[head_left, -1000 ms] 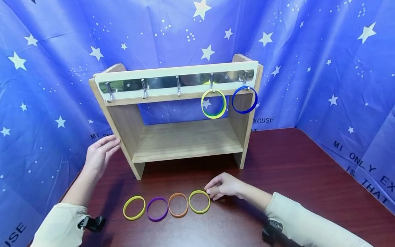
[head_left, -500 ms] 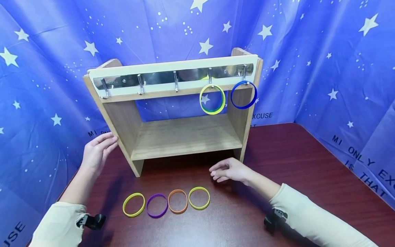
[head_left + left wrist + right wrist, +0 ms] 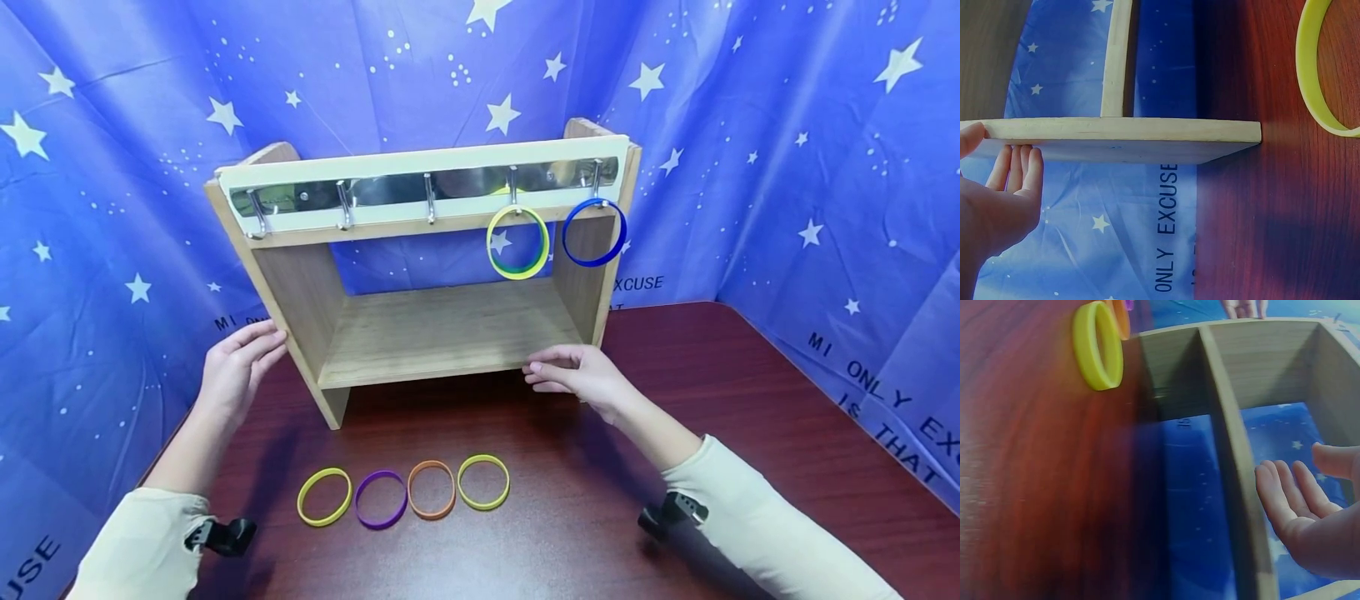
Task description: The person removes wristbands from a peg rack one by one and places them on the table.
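Observation:
My left hand [image 3: 238, 371] touches the outer side of the wooden rack [image 3: 450, 329] with fairly straight fingertips; the left wrist view has its thumb [image 3: 971, 139] at the panel's front edge. Holding nothing, my right hand [image 3: 581, 379] is in front of the rack's lower shelf near its right end, thumb and fingers apart in the right wrist view. A row of silicone wristbands lies before the rack: yellow [image 3: 300, 500], purple [image 3: 358, 510], orange [image 3: 412, 500] and yellow-green [image 3: 461, 493]. On the hooks hang a blue wristband [image 3: 624, 237] and a yellow one [image 3: 491, 258] with green behind it.
A metal hook strip [image 3: 386, 198] runs along the rack's white front board, with bare hooks at left and middle. The dark red table [image 3: 720, 400] extends to the right. Blue star-patterned curtains [image 3: 420, 75] surround it.
My right hand has moved away from the yellow-green wristband, up and to the right, to the lower shelf. My left hand stays at the rack's side; the wristbands have not moved.

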Available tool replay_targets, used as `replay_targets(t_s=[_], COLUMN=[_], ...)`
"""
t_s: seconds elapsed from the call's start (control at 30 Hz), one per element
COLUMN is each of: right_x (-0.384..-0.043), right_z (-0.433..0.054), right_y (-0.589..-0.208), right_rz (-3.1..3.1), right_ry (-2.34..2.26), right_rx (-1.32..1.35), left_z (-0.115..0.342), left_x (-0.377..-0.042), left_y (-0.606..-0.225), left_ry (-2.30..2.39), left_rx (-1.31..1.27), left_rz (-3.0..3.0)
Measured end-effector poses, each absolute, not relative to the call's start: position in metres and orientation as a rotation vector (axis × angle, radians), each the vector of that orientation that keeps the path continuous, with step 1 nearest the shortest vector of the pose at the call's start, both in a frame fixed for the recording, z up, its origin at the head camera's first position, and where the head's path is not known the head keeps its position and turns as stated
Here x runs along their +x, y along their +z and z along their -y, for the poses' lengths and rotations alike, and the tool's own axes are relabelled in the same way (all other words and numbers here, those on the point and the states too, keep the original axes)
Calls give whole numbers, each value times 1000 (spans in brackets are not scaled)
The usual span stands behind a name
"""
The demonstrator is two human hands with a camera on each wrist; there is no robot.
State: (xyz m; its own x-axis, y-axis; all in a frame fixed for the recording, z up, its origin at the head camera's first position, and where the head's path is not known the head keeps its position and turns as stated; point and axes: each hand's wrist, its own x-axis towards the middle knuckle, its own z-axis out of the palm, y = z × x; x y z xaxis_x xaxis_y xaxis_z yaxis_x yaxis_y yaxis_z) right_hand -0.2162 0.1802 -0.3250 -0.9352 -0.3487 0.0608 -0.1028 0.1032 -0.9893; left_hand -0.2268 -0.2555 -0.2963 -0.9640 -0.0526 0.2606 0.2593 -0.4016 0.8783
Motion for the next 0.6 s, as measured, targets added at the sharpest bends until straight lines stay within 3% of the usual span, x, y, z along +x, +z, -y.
replay_targets(t_s=[0.6], right_x=[-198], right_z=[-177], right_y=[-263], right_rz=[-2145], right_ry=[-2299], right_rx=[-537], left_z=[256], left_x=[-227], left_y=[-296], left_ry=[-2452], left_rx=[-260], left_rz=[1624])
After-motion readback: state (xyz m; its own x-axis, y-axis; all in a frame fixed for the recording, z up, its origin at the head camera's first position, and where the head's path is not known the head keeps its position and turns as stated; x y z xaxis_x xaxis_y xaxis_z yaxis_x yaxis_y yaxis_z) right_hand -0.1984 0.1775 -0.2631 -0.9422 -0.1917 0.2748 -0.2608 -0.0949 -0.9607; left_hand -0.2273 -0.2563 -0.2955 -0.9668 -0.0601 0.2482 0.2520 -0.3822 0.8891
